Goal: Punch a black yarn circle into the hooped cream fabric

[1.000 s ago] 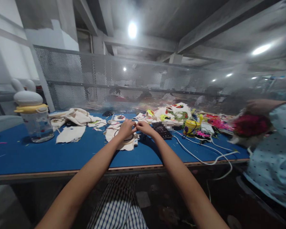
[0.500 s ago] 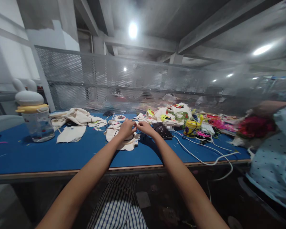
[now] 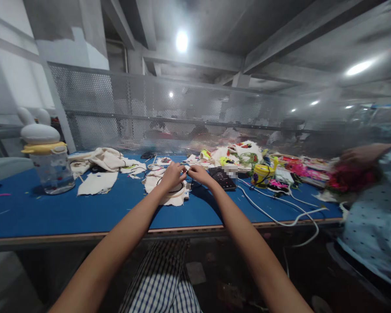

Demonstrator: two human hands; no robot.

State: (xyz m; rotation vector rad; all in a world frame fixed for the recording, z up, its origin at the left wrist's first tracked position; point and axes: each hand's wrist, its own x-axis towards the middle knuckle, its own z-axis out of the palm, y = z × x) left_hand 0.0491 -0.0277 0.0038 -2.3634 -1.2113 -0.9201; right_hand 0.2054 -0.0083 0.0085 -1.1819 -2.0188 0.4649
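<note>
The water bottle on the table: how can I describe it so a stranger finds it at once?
Start at the long blue table and go to its far left end. There stands the water bottle, apart from the cream cloth pieces. It alone is upright and clear, with a yellow collar and a white rabbit-eared lid.

A single head-worn view looks forward and slightly down from the seated person's end, across the blue felt-covered surface [image 3: 68, 213] toward a perforated metal mesh screen [image 3: 117, 108], both forearms stretched ahead.
</note>
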